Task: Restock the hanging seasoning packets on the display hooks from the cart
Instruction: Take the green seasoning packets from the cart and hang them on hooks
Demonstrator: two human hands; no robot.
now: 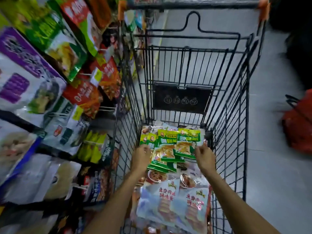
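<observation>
**Dim aisle, smeared edges**

The light is low and cool; the floor at right reads flat grey and the upper right corner sinks to black. Motion blur smears the hanging packets along the left edge and the red basket at right. Wide-angle distortion bows the cart wires. The green packets at centre are sharpest; glare streaks the pale glossy packets below them.

The cart is open on top, so a hand can reach down. Its wire walls block the sides. Green packets cover its bottom. Hanging packets crowd its left side.
</observation>
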